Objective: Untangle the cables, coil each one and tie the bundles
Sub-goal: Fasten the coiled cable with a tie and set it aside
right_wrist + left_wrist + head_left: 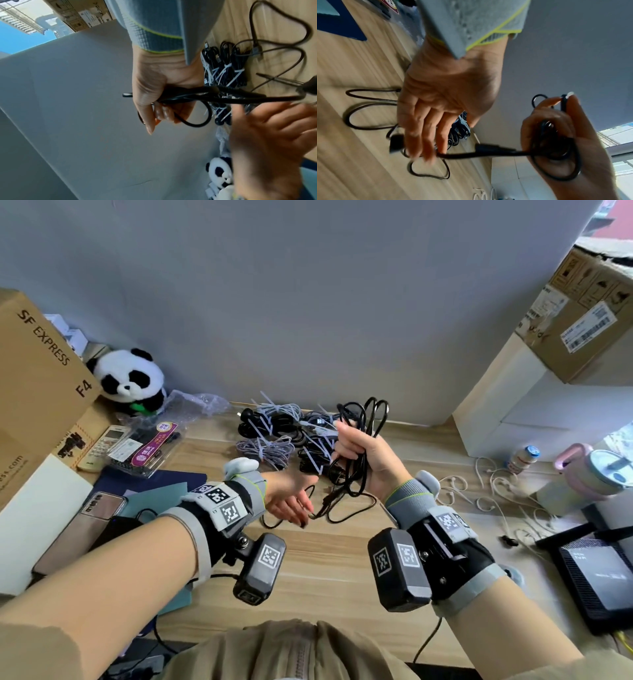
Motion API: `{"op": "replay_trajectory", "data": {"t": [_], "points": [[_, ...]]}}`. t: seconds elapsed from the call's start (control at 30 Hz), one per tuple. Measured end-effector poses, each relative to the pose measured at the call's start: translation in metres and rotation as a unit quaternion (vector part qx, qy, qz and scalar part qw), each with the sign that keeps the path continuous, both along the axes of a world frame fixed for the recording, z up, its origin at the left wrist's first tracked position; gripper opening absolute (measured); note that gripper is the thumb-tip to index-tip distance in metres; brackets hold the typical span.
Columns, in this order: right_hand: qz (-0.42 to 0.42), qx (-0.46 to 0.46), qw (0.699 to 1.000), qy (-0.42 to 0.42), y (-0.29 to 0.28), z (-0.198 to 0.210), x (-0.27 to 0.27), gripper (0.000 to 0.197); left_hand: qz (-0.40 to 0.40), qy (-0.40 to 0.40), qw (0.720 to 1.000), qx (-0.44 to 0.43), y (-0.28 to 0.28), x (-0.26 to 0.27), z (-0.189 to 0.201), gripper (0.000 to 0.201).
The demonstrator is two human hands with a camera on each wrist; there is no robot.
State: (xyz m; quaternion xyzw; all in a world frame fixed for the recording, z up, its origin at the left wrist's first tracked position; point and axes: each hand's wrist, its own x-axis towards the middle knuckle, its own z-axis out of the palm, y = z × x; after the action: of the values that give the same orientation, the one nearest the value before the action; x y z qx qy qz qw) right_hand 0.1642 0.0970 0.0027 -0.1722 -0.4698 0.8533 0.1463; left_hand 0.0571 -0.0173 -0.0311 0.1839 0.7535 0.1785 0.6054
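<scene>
My right hand (pixel 354 445) is raised above the wooden desk (pixel 325 559) and grips a half-wound coil of black cable (pixel 363 419); its loops stick up past my fingers. In the right wrist view the fingers (pixel 159 112) curl round the strands (pixel 197 93). The loose tail (pixel 346 508) hangs down and loops on the desk. My left hand (pixel 301 513) is lower and to the left, fingers nearly straight and blurred. Its fingertips (pixel 435 151) touch the tail (pixel 479 152) that runs to the coil (pixel 556 148).
Several bundles tied with white zip ties (pixel 284 433) lie behind my hands against the wall. Tangled white cables (pixel 496 494) spread at the right, near a pink cup (pixel 596 470) and a black router (pixel 599 577). A panda toy (pixel 130 381), cardboard boxes (pixel 37 378) and a phone (pixel 85 529) are at the left.
</scene>
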Motion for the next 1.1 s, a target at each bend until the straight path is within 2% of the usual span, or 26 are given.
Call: {"op": "replay_trajectory", "data": {"t": [0.07,0.1,0.23,0.33,0.43,0.53,0.67,0.77,0.83,0.97,1.07,1.1], "points": [[0.005,-0.024,0.999,0.023,0.000,0.006,-0.002,0.035,-0.041,-0.045,0.998,-0.017,0.002,0.006,-0.001,0.070],[0.005,-0.030,0.999,0.031,-0.001,0.008,-0.002,0.035,-0.025,-0.063,0.998,-0.008,0.003,0.008,-0.001,0.064],[0.005,-0.026,0.999,0.041,-0.002,0.014,-0.001,0.036,0.134,-0.057,0.980,0.133,0.004,0.000,-0.003,0.017],[-0.016,-0.044,0.999,0.009,0.002,0.007,0.000,0.034,0.260,-0.061,0.940,0.213,0.004,-0.009,-0.004,0.023],[-0.061,-0.023,0.996,-0.067,0.009,-0.007,0.001,0.038,0.307,-0.050,0.910,0.275,0.004,-0.015,-0.004,0.022],[-0.096,0.028,0.983,-0.153,0.014,-0.022,0.003,0.032,0.264,-0.034,0.908,0.322,0.003,-0.015,-0.005,0.012],[-0.099,0.050,0.973,-0.202,0.016,-0.036,-0.001,0.015,0.212,-0.022,0.915,0.342,0.003,-0.010,-0.007,0.010],[-0.102,0.044,0.967,-0.228,0.017,-0.039,-0.003,0.022,0.158,0.005,0.929,0.334,0.003,-0.010,-0.005,0.007],[-0.138,0.052,0.961,-0.234,0.018,-0.038,-0.002,0.022,0.131,0.002,0.937,0.324,0.001,-0.011,-0.007,0.007],[-0.210,0.095,0.947,-0.223,0.023,-0.044,0.004,0.025,0.148,-0.009,0.937,0.318,-0.002,-0.014,-0.010,0.006],[-0.162,0.064,0.961,-0.216,0.019,-0.049,0.005,0.020,0.163,-0.001,0.931,0.325,0.000,-0.013,-0.010,0.007],[-0.135,0.048,0.967,-0.212,0.017,-0.050,0.004,0.026,0.163,0.003,0.931,0.326,0.002,-0.013,-0.011,0.011]]}}
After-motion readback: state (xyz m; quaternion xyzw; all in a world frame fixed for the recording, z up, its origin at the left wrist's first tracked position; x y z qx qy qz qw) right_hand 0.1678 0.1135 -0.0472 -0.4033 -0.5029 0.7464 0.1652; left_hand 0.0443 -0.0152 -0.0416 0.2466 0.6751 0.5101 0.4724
